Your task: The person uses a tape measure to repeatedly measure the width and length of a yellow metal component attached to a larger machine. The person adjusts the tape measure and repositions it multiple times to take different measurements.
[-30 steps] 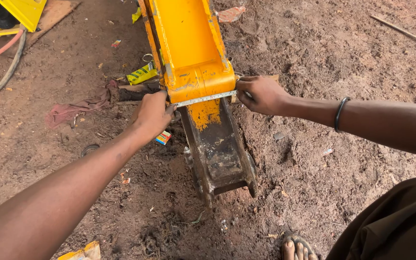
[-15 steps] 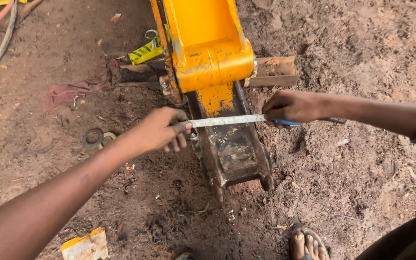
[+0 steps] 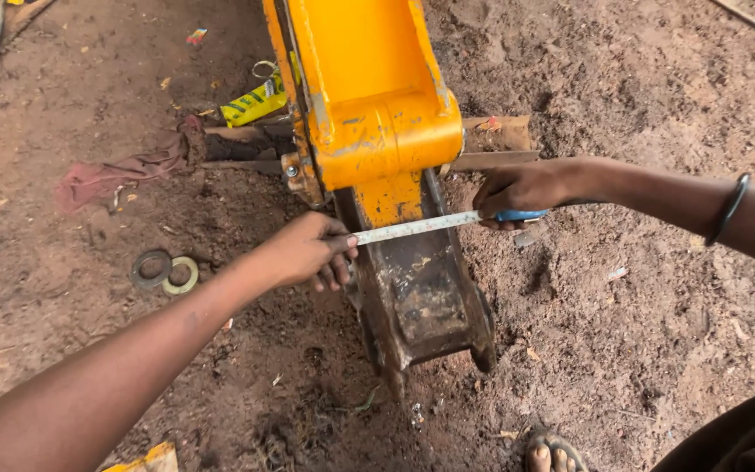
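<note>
Metal tape measure blade, pale and narrow, was stretched across the middle of the frame between two bare hands. Its free end was pinched by the closed fingers of the left hand, just left of centre, against the left edge of a dark steel bucket. The blue tape measure case was gripped by the right hand, right of centre, with the fingers curled shut around it. A dark bangle was worn on the right forearm, at the right edge.

Beneath the blade, the worn, soil-caked digging bucket was seen resting on the ground, its teeth pointed toward the bottom of the frame. Above it, a bright yellow machine arm was joined to the bucket and ran to the top edge.

Bare brown earth filled the rest. Two flat metal washers lay touching at the left, a reddish rag at the upper left, and a rusty steel bar behind the yellow arm. Sandalled toes were seen at the bottom edge.
</note>
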